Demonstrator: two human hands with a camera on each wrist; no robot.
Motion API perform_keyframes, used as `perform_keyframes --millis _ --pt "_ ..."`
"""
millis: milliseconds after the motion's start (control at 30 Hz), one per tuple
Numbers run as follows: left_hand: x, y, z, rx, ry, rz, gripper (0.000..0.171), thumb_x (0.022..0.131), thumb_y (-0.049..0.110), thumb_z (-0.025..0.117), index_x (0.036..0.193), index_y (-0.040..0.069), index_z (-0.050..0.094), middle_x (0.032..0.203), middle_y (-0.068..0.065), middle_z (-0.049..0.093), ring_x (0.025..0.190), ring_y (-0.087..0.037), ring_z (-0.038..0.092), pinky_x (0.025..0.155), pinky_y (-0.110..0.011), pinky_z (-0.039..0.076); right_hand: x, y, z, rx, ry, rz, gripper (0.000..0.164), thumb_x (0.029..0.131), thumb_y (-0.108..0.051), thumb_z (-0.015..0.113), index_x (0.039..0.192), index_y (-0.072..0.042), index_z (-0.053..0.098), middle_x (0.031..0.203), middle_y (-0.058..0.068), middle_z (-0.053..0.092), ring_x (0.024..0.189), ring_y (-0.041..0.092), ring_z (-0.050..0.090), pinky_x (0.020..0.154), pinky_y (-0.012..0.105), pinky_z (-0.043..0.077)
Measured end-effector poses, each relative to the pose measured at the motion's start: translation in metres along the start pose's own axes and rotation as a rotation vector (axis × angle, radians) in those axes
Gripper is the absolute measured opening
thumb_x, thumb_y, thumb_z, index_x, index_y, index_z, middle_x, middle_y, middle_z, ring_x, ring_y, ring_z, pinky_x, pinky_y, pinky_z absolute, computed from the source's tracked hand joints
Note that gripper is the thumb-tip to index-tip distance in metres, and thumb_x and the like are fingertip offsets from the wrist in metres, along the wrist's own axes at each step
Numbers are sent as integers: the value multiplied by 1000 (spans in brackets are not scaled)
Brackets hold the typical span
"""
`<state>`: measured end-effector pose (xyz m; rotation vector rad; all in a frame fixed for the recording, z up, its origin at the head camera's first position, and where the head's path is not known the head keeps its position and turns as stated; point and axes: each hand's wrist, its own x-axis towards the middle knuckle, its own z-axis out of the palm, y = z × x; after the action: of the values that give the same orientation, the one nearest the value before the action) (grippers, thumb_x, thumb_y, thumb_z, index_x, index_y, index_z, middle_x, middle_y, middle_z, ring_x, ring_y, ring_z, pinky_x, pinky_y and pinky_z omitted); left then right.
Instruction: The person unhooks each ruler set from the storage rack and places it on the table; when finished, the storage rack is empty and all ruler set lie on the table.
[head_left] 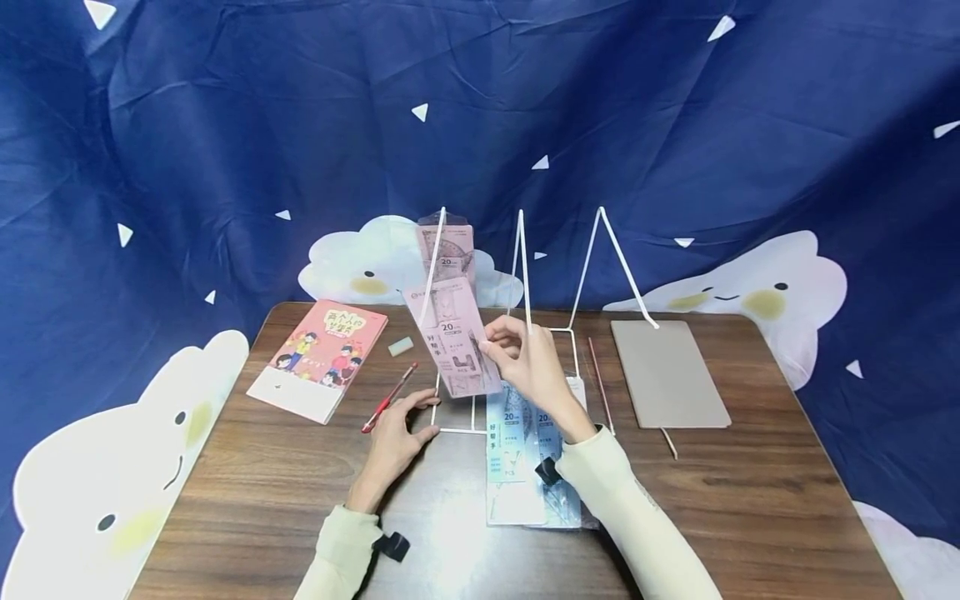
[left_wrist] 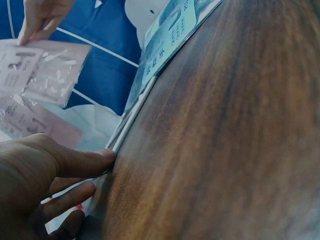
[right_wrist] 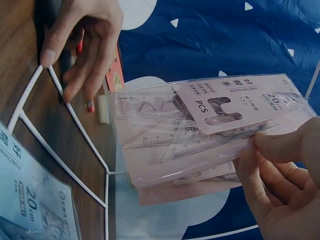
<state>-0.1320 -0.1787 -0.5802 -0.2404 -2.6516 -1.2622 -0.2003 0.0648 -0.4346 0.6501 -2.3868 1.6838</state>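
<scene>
My right hand [head_left: 525, 358] pinches a pink packaged ruler set [right_wrist: 210, 125] by its edge, thumb on the near face. The pack is raised and tilted over the left part of a white wire rack [head_left: 461, 431]. Behind it, another pink ruler set [head_left: 450, 246] stands upright at the rack's left end. My left hand [head_left: 396, 437] holds the rack's front left corner, the thumb on the front bar and the fingers by the side bar, as the left wrist view [left_wrist: 55, 170] shows. Blue packaged ruler sets [head_left: 517, 492] lie at the rack's front right, under my right forearm.
On the left lie a pink picture-covered book [head_left: 330, 354], a red pen [head_left: 390, 398] and a small eraser [head_left: 401, 347]. To the right are a reddish pencil [head_left: 600, 383] and a grey notebook [head_left: 671, 375] with a ribbon. A blue curtain [head_left: 480, 108] hangs behind the table.
</scene>
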Motion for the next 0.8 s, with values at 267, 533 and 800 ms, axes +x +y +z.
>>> perform_keyframes --millis 267,533,800 --pt "0 0 1 7 10 -1 62 75 7 92 133 19 71 113 5 78 110 -20 69 93 -45 51 -19 -10 -6 -28 -37 6 3 92 -1 76 94 -2 73 86 4 75 77 15 72 72 25 62" --pt "-1 2 0 8 16 -5 61 75 7 91 131 20 72 112 4 78 110 -22 70 93 -46 51 -32 -20 -11 -55 -84 27 4 95 -6 75 97 -3 73 88 3 75 79 13 73 74 26 62" --pt "-2 3 1 33 25 -20 56 73 9 92 126 15 73 108 -1 76 108 -24 70 92 -48 52 -47 -28 -13 -51 -105 37 7 97 -11 75 99 -4 74 89 0 75 79 12 71 74 28 61"
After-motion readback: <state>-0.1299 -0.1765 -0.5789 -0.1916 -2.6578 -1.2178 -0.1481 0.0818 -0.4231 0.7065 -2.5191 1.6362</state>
